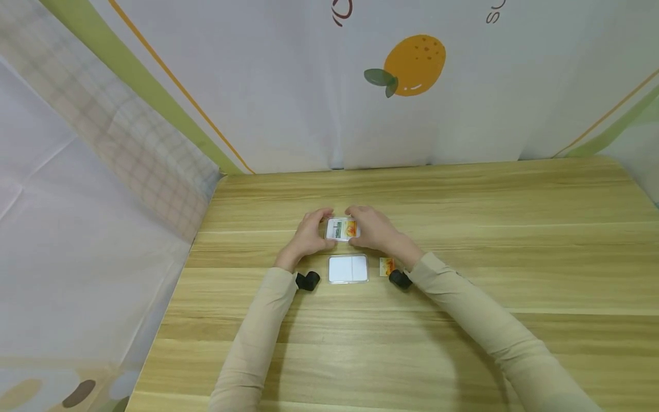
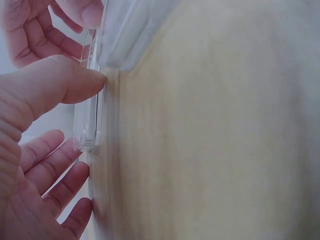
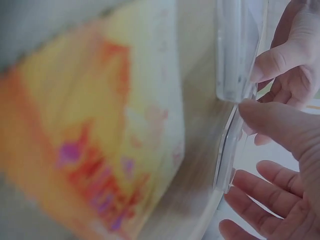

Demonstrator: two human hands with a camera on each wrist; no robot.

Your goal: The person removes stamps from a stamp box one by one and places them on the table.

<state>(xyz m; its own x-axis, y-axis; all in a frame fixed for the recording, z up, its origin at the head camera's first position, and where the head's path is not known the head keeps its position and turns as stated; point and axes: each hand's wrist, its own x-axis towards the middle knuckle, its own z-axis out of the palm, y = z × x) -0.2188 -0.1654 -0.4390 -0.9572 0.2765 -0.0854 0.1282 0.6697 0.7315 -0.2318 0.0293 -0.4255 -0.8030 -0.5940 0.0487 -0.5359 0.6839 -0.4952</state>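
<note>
A clear plastic display case (image 1: 342, 229) with colorful stamps on a white insert lies between both hands, near the middle of the table. My left hand (image 1: 311, 232) holds its left end, thumb on the near edge and fingers toward the far edge. At the opposite end my right hand (image 1: 374, 229) grips it the same way. In the left wrist view the left thumb (image 2: 82, 82) touches the rim of the case (image 2: 90, 117). Nearer to me lies a second clear case (image 1: 348, 269) with a blank white divided insert. A loose yellow-orange stamp (image 1: 386, 266) sits beside it, under the right wrist.
The wood-grain table (image 1: 350, 355) extends well to the right. Its back edge meets a white cloth (image 1: 288, 103) printed with an orange fruit. More cloth hangs past the left edge. Black wrist cameras (image 1: 309, 281) hang just above the tabletop near the second case.
</note>
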